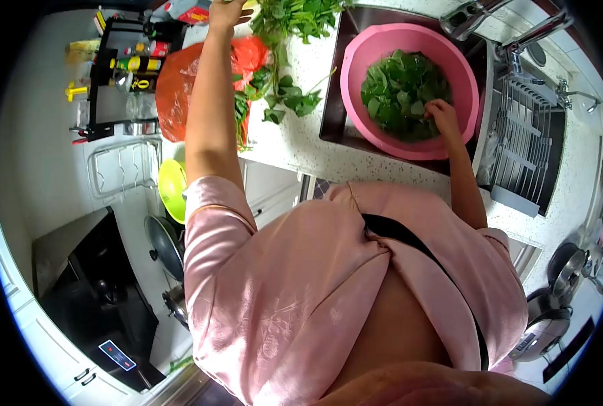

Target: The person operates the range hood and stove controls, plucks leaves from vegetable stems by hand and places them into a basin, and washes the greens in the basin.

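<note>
My left hand (228, 13) reaches to the far side of the counter and is partly cut off by the top edge of the view. Its visible fingers are stretched out and apart, just left of a pile of leafy greens (295, 19). My right hand (442, 115) is at the right side of a pink basin (355, 74), its fingers closed on the green leaves (406, 91) that fill the middle of it. The fingertips are partly hidden among those leaves. The basin sits in the dark sink (333, 111).
Loose stems with leaves (291, 98) lie on the speckled counter (301, 145). A red plastic bag (176, 91) is beside my left forearm. Bottles stand on a black rack (102, 81). Right of the sink are a faucet (515, 51) and a dish rack (525, 135). A lime-green bowl (171, 191) is at left.
</note>
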Action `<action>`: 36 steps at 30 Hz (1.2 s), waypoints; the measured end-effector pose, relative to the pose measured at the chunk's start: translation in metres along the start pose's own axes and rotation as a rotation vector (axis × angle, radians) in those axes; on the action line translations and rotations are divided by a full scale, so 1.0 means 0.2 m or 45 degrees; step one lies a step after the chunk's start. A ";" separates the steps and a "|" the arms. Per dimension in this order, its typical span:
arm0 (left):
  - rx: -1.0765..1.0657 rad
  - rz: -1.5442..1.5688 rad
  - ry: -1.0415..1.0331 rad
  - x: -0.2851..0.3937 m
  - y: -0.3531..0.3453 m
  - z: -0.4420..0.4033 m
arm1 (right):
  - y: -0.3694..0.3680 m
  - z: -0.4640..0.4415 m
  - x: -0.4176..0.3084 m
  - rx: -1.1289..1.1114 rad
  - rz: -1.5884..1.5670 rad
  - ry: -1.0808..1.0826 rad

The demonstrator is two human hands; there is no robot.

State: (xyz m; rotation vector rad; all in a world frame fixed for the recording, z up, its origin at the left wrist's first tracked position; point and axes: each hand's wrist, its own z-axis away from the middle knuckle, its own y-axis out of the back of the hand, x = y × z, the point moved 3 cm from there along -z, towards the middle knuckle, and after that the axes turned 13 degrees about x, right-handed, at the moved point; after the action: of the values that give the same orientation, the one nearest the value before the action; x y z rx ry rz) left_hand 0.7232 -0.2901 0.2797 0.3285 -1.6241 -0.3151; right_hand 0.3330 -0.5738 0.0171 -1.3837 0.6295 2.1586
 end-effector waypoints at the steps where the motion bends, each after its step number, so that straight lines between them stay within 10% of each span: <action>1: 0.032 -0.127 -0.084 -0.04 0.00 0.00 | -0.01 -0.01 -0.03 0.007 0.069 0.029; 6: -0.346 -1.033 -0.313 -0.41 0.06 0.21 | -0.06 -0.07 -0.02 0.130 0.284 0.328; 8: -0.441 -1.181 -0.244 -0.57 0.07 0.29 | -0.06 -0.03 -0.14 0.415 0.848 0.933; 15: -0.083 -1.099 -0.252 -0.63 0.03 0.61 | -0.15 0.13 -0.30 0.126 0.588 0.544; 23: -0.274 -1.036 -0.614 -0.73 -0.13 0.87 | -0.24 0.23 -0.15 -0.049 0.625 0.469; 31: -0.349 0.415 0.572 -0.52 0.19 0.65 | -0.22 0.23 -0.13 -0.063 0.580 0.531; 36: -0.207 0.673 0.790 -0.34 0.17 0.53 | -0.22 0.26 -0.14 -0.049 0.511 0.509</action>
State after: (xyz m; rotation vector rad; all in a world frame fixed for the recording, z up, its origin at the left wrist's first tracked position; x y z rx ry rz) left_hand 0.6225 -0.2319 0.2230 -0.1294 -1.0109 0.0626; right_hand 0.3359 -0.5117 0.0578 -1.8619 1.1004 2.2055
